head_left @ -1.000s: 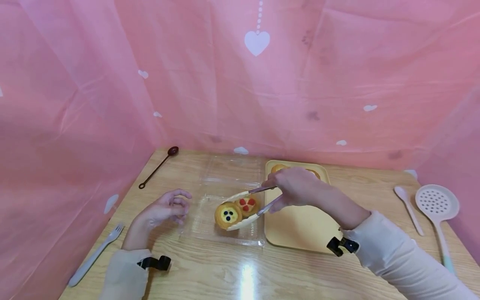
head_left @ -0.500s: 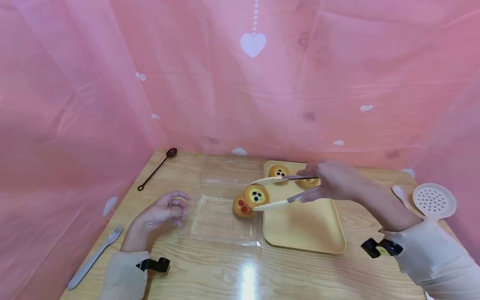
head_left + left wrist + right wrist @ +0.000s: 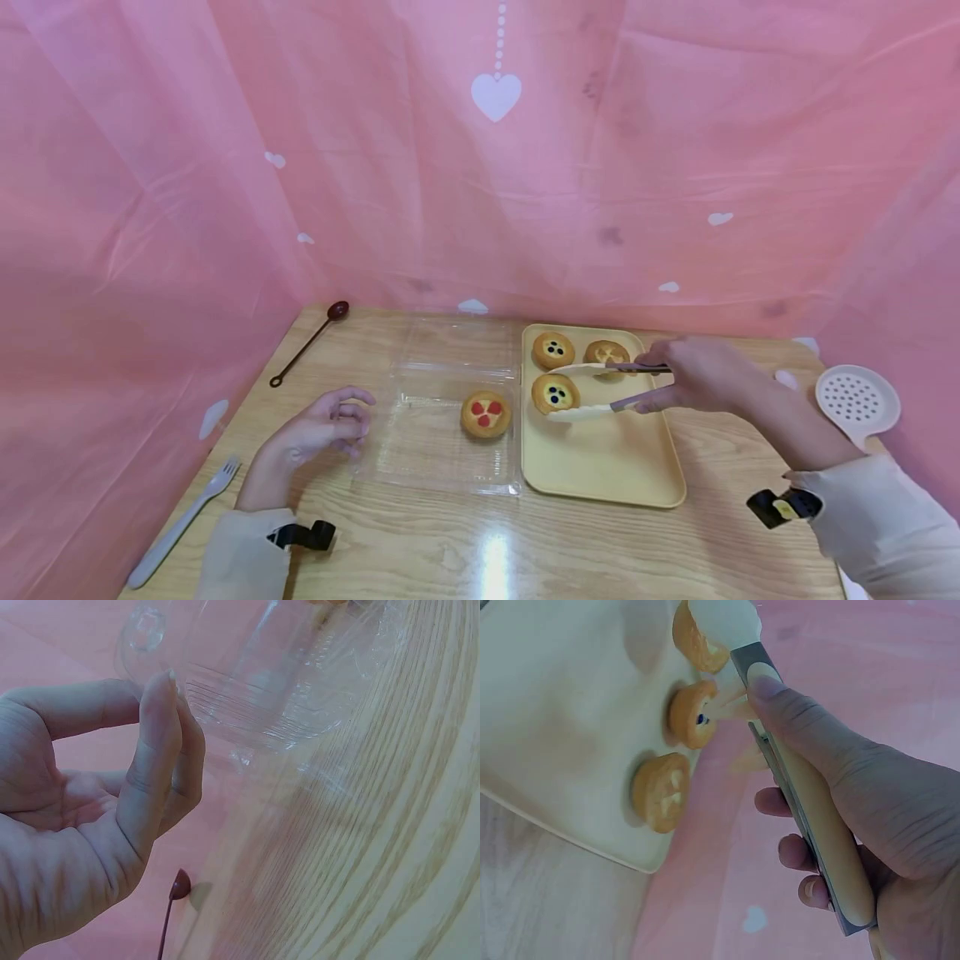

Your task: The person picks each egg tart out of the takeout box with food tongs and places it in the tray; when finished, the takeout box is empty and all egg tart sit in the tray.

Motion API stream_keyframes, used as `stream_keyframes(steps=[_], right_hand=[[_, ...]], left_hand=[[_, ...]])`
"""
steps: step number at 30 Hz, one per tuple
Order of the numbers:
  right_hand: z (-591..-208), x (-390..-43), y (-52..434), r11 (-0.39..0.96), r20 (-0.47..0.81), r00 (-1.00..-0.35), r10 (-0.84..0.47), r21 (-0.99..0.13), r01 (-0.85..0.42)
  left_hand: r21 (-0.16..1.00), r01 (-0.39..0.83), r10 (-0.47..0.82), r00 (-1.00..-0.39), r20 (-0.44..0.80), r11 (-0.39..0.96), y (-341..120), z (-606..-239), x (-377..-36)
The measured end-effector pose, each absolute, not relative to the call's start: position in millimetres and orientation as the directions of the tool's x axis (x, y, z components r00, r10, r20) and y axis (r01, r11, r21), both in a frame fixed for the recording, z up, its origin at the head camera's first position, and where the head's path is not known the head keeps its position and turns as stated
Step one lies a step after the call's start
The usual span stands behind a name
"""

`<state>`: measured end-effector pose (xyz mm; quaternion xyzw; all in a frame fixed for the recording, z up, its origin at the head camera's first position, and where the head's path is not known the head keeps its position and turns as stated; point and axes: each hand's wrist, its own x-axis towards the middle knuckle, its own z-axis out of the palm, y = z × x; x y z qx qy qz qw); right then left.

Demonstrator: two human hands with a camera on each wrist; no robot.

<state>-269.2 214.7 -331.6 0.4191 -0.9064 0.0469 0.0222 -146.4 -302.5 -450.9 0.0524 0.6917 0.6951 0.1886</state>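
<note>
Right hand point(image 3: 693, 375): I grip the tongs point(image 3: 600, 390) near their hinge end, arms reaching left so they bracket the blueberry tart point(image 3: 555, 393) on the yellow tray point(image 3: 600, 467). Two more tarts sit at the tray's far edge. Left hand point(image 3: 318, 429): fingers loosely curled, holding nothing, resting on the table point(image 3: 465, 542) beside the clear container point(image 3: 420, 450), where a strawberry tart point(image 3: 486, 414) lies.
</note>
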Motion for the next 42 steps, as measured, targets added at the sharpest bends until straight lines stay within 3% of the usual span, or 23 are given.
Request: stream_keyframes(steps=[15, 20, 26, 34, 42], right_hand=[[-353, -274, 209, 0.726, -0.062, -0.723, -0.688, -0.057, -0.685], [-354, -271, 213, 0.721, -0.037, -0.72, -0.693, -0.06, -0.69], [-350, -269, 218, 0.705, 0.011, -0.713, -0.701, -0.145, -0.694], [-338, -258, 196, 0.624, 0.158, -0.64, -0.752, -0.142, -0.768], [-338, -242, 155, 0.56, 0.168, -0.565, -0.807, -0.081, -0.824]], left_hand=[[0.981, -0.191, 0.352, -0.919, -0.178, -0.004, -304, -452, -148], [0.982, -0.188, 0.353, -0.918, -0.179, 0.01, -303, -453, -149], [0.983, -0.184, 0.349, -0.92, -0.178, 0.014, -303, -453, -148], [0.983, -0.184, 0.352, -0.92, -0.173, 0.003, -304, -453, -148], [0.98, -0.199, 0.334, -0.923, -0.192, 0.012, -302, -451, -148]])
